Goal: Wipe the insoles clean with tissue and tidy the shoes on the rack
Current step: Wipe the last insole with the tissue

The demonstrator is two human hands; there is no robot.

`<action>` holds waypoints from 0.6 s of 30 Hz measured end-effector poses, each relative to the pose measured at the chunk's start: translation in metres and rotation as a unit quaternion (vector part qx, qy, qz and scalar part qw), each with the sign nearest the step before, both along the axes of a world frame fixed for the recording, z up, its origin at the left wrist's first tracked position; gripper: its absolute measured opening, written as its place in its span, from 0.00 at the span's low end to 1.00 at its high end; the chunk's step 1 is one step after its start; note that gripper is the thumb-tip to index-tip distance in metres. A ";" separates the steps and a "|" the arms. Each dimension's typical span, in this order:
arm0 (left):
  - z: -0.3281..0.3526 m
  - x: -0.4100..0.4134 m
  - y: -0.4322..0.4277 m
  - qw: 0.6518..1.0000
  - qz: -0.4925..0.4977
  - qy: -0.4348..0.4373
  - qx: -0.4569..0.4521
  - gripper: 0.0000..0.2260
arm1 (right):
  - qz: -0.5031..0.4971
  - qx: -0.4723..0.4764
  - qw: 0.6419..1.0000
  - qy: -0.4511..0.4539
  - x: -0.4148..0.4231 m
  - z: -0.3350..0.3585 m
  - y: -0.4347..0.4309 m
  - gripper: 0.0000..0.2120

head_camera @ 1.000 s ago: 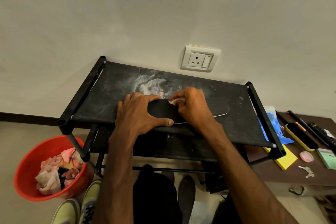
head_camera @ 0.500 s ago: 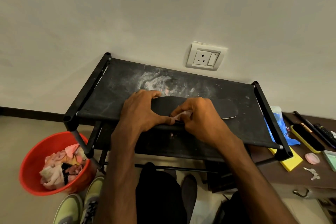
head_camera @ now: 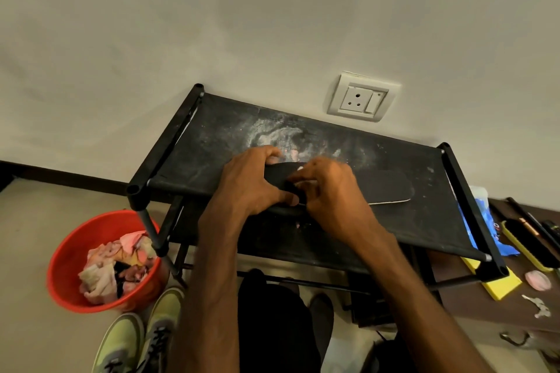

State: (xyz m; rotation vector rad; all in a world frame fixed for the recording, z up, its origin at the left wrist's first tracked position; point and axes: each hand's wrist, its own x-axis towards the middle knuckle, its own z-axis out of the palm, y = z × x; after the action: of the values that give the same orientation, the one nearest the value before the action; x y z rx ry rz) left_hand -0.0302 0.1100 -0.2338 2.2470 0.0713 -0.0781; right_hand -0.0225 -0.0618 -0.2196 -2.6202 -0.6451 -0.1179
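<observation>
Lying flat on the rack's top shelf [head_camera: 212,142], the black insole [head_camera: 385,188], seemingly thin, light and floppy, is being pinned at one end by the left hand [head_camera: 251,182] while the right hand [head_camera: 330,191] is pinching tissue [head_camera: 300,168] against it.

The light is dim and warm; the hands are blurred by motion, and the wide lens bends edges.
</observation>
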 end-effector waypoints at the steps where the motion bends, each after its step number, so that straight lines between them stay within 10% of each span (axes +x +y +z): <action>1: 0.000 0.000 0.000 1.000 0.001 0.000 -0.007 0.47 | 0.015 0.012 1.000 0.015 -0.005 0.003 -0.003 0.14; 9: 0.000 -0.003 -0.001 1.000 0.014 0.008 -0.023 0.50 | -0.118 0.077 0.989 0.049 0.041 0.001 0.001 0.13; 18: -0.004 0.001 0.000 1.000 0.013 0.012 -0.025 0.47 | 0.027 0.051 0.998 0.025 0.029 0.000 0.026 0.18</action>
State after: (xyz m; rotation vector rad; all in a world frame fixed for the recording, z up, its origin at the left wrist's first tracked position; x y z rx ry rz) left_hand -0.0291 0.1103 -0.2377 2.1952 0.1096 -0.0909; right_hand 0.0062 -0.0361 -0.2191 -2.4970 -0.6742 -0.0665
